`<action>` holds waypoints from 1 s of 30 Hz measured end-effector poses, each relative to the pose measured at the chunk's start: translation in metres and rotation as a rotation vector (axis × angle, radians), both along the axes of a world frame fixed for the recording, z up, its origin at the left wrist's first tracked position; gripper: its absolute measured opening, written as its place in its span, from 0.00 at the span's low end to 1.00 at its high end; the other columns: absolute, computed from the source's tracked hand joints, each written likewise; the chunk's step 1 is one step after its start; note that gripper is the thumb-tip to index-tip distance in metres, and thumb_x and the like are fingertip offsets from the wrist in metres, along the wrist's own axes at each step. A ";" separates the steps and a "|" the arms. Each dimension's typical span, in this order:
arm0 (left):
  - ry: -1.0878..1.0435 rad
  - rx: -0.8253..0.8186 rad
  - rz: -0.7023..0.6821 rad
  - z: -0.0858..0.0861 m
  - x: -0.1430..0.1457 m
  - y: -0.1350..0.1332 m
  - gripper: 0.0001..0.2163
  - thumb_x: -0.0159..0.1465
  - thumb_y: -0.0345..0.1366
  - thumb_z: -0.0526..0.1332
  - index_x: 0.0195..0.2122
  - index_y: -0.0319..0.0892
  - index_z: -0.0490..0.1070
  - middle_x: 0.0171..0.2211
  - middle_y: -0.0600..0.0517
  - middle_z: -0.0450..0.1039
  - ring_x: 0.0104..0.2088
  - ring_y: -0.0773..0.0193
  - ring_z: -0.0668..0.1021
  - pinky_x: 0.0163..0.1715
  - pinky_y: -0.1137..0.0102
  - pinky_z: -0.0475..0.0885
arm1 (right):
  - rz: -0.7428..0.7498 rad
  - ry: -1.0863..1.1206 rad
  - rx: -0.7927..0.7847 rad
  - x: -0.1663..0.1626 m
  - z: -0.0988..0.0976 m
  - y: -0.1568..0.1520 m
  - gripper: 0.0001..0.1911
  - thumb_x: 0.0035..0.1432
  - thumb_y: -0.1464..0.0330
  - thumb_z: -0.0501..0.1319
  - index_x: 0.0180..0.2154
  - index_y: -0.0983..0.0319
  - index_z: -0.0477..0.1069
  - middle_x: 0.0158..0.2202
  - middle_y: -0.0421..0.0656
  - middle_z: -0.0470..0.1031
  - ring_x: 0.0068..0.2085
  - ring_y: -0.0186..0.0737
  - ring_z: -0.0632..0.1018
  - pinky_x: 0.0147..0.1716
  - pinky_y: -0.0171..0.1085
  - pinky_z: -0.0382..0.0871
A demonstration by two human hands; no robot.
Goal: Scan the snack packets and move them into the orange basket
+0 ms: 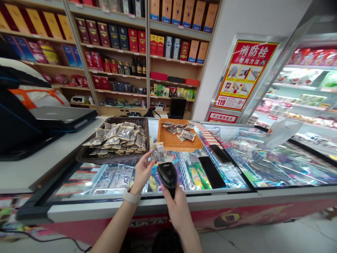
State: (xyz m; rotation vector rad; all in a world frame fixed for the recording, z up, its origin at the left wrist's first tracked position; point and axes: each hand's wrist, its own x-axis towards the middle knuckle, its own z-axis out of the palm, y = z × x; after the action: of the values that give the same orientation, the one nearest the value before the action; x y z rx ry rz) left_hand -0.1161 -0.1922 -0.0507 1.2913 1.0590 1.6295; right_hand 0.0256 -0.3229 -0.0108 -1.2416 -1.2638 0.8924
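My left hand (143, 171), with a pale watch band at the wrist, pinches a small clear packet (157, 151) by its left edge above the freezer glass. Gripped by its handle in my right hand (176, 201) is a black barcode scanner (167, 174), its head just below the packet. To the left, a dark brown wicker basket (91, 154) is heaped with similar packets (123, 133). Beyond the packet, an orange wicker basket (171, 140) holds several more packets (187, 135).
Two black phones (212, 172) (220, 153) lie on the glass-topped chest freezer (205, 197), right of the scanner. A grey counter (52, 147) with a dark flat device (61, 116) stands at left. A translucent plastic bag (281, 133) rests on the freezer's right side. Shelves of boxes line the back.
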 end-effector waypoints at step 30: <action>-0.122 -0.024 -0.119 -0.007 0.003 -0.002 0.28 0.60 0.40 0.69 0.62 0.44 0.70 0.58 0.41 0.72 0.55 0.50 0.77 0.56 0.58 0.75 | 0.015 -0.113 -0.045 0.001 -0.001 -0.002 0.27 0.67 0.56 0.59 0.60 0.65 0.72 0.53 0.51 0.81 0.57 0.55 0.78 0.54 0.42 0.68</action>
State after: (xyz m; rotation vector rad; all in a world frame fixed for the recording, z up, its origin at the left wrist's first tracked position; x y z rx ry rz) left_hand -0.1136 -0.1946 -0.0573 1.2005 0.9088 1.5804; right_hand 0.0265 -0.3247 -0.0121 -1.3349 -1.3501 0.8758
